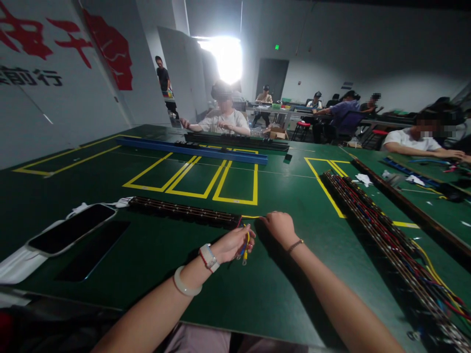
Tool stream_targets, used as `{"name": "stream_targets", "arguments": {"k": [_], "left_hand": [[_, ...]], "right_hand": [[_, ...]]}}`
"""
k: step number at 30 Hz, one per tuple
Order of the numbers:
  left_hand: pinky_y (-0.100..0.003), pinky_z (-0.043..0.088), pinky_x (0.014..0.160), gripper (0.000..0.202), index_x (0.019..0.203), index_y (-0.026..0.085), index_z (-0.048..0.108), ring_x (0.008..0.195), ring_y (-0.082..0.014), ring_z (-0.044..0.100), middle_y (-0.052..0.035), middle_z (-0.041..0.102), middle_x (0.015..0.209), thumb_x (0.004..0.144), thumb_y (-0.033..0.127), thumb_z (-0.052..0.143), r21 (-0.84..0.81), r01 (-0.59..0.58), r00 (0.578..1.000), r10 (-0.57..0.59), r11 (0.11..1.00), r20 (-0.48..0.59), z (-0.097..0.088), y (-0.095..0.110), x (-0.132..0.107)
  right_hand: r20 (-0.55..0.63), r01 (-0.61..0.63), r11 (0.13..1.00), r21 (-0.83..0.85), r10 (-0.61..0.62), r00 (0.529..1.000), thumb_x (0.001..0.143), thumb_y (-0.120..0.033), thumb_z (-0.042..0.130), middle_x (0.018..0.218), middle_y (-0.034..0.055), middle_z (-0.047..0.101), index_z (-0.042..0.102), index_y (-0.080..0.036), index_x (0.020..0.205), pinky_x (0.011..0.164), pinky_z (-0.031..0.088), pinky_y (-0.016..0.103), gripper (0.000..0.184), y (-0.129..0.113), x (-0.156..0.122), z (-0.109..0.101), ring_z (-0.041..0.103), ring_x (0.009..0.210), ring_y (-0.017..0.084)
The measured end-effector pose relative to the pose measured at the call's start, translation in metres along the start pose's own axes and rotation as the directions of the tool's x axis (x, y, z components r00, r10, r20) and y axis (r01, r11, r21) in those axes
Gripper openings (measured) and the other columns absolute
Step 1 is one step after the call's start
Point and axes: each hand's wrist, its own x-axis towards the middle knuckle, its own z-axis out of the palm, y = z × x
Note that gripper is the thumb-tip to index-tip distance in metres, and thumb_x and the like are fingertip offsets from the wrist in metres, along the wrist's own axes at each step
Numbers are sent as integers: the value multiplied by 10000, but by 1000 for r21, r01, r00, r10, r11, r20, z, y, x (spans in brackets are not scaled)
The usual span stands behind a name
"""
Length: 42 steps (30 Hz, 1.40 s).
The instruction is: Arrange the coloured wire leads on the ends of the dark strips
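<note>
My left hand point(231, 243) is closed on a small bundle of coloured wires point(245, 247) with ring ends, which hang down yellow, blue and red. My right hand point(279, 226) is pinched on a yellow wire point(251, 216) that runs left into the end of a long black terminal strip point(184, 212) lying on the green table point(279, 289). Both hands sit just right of the strip's near end. A watch and a pale bangle are on my left wrist, and a thin bracelet on the right.
A phone point(71, 228) on white cloth and a second dark phone point(91, 250) lie at the left. A long wired strip point(382, 230) runs down the right. A blue rail point(191, 149) and yellow floor-tape boxes lie farther back. Several people sit at tables beyond.
</note>
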Motion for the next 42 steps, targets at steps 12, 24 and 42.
{"name": "stream_targets", "arguments": {"k": [12,24,42], "left_hand": [[-364,477,827,225,995,108,559,790,-190,665,-104,686,828,896,273,442,-201,23,994,-1,979,110,-5,-7,8],[-377,473,825,190,905,98,609,822,-211,644,-106,678,815,799,209,497,-82,-38,987,51,996,153,2,-3,1],[-300,498,665,299,997,139,513,640,-142,637,-56,638,763,833,387,540,262,-88,996,85,961,23,7,-1,-6]], "right_hand": [[-344,767,641,-12,-723,599,924,-219,459,1136,70,599,585,-246,1159,879,388,352,268,16,-38,8,534,935,176],[-528,649,694,311,-442,725,936,-218,430,897,66,655,602,-170,1047,790,414,306,210,-38,2,-20,552,848,165],[-444,463,794,394,-277,852,928,-308,449,1001,79,629,605,-201,1134,819,387,324,279,-38,12,-1,528,933,193]]}}
